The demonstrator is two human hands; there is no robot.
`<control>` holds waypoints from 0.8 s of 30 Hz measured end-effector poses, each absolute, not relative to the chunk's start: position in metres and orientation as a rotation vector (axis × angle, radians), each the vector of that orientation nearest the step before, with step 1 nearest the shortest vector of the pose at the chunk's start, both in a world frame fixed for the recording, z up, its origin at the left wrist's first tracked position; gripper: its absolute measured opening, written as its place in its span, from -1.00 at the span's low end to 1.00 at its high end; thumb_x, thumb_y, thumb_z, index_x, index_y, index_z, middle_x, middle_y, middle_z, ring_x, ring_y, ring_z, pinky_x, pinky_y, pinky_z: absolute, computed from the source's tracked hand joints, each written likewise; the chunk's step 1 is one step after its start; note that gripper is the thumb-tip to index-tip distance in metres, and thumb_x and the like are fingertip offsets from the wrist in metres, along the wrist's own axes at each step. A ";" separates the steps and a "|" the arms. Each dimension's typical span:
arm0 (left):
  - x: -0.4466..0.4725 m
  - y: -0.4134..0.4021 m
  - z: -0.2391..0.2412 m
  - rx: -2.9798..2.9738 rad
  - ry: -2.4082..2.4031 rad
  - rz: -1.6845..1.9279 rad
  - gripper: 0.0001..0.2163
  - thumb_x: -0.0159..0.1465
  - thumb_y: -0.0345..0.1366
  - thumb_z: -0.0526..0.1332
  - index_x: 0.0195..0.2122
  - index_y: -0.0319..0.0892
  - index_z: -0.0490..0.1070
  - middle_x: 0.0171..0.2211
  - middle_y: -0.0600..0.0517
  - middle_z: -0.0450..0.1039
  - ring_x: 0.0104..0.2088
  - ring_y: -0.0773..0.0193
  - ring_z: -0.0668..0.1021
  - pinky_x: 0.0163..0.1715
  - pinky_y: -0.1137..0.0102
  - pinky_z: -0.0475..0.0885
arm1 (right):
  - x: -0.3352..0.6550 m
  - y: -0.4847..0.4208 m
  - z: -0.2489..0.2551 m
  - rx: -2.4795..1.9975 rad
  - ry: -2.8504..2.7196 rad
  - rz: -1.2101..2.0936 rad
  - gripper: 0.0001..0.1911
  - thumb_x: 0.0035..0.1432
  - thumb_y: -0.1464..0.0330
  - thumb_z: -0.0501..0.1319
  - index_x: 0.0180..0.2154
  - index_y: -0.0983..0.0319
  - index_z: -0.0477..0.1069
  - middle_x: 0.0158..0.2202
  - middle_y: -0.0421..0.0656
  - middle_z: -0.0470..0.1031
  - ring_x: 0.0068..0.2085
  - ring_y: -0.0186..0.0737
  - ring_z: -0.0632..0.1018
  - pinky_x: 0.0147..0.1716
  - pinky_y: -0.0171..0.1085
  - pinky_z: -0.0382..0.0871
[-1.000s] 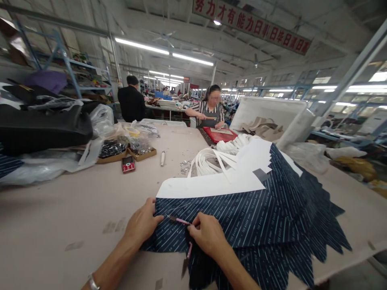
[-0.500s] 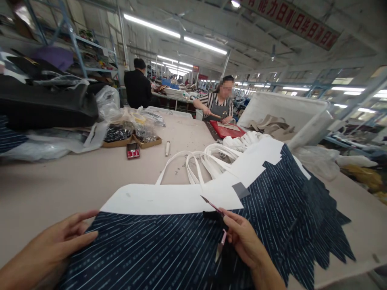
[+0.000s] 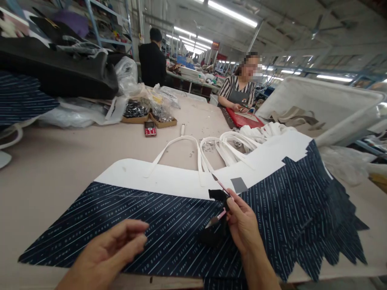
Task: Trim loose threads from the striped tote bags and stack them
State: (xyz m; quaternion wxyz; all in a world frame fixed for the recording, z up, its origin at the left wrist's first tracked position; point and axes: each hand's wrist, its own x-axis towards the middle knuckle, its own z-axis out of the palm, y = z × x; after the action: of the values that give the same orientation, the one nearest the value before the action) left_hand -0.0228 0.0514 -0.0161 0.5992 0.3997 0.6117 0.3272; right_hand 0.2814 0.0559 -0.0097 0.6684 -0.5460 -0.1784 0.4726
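Note:
A flat navy bag panel (image 3: 145, 225) with pale stripes, a white top band and white handles (image 3: 181, 149) lies in front of me, topmost of a fanned stack (image 3: 308, 209). My right hand (image 3: 243, 225) grips small pink thread snips (image 3: 222, 201) and a dark scrap of material (image 3: 216, 233) above the panel. My left hand (image 3: 109, 253) hovers over the panel's near left part, fingers loosely curled, holding nothing that I can see.
A red phone (image 3: 150, 128), shallow trays of small hardware (image 3: 145, 114) and plastic bags sit at mid table. Black bags (image 3: 57, 72) pile at the left. A person in a striped top (image 3: 238, 94) works at the far end by a red mat (image 3: 246, 119). A white bin (image 3: 326, 104) stands right.
The top panel has slid left and toward me, spread out flat. My left hand came off its edge and curled. My right hand rose slightly with the snips.

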 end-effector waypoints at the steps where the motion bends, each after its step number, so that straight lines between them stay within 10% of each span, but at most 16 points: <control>1: -0.007 0.044 -0.014 0.865 1.280 0.685 -0.59 -0.18 0.05 0.51 -0.35 -0.04 0.61 -0.51 0.04 0.53 -0.48 0.24 0.50 -0.51 0.41 0.41 | 0.277 0.057 -0.008 -1.213 -0.368 1.070 -0.40 -0.29 0.19 0.61 -0.14 0.19 0.58 -0.44 -0.29 0.52 -0.57 -0.49 0.43 -0.63 -0.48 0.37; 17: 0.087 0.040 -0.011 0.388 0.949 0.952 -0.61 -0.06 -0.03 0.51 -0.39 -0.19 0.49 -0.48 0.05 0.49 -0.54 0.40 0.49 -0.60 0.53 0.32 | 0.206 0.037 -0.027 -1.099 -0.389 0.935 -0.41 -0.17 0.29 0.57 -0.05 0.13 0.50 -0.37 -0.26 0.54 -0.44 -0.37 0.52 -0.45 -0.42 0.47; 24: 0.073 0.049 -0.009 0.527 0.973 1.023 -0.61 -0.11 0.01 0.51 -0.51 -0.22 0.53 -0.62 0.08 0.43 -0.60 0.44 0.41 -0.62 0.55 0.25 | 0.182 0.027 -0.045 -1.165 -0.550 1.133 -0.43 -0.21 0.04 0.52 -0.20 0.24 0.58 -0.42 -0.07 0.62 -0.42 -0.07 0.60 -0.44 -0.18 0.53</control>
State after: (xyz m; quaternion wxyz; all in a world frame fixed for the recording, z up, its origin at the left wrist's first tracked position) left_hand 0.0726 0.0495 -0.0094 0.7291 0.2394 0.4418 0.4646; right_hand 0.1820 0.0267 -0.0446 0.6539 -0.5138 -0.2426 0.4995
